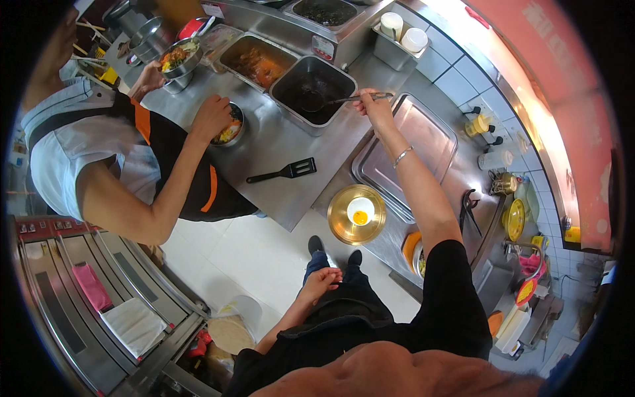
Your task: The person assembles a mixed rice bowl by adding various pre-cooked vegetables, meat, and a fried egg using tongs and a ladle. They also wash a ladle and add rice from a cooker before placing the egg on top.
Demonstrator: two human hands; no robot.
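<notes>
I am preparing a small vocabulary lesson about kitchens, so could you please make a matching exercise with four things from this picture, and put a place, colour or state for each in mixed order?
Column 1
1. ladle
2. spatula
3. round dish
4. pink cloth

Column 2
A. black, lying on the steel counter
B. on the steel machine at the left
C. held in the right hand, its cup inside the deep pan
D. golden, with something white and yellow inside

Right pairs: 1-C, 2-A, 3-D, 4-B
</notes>
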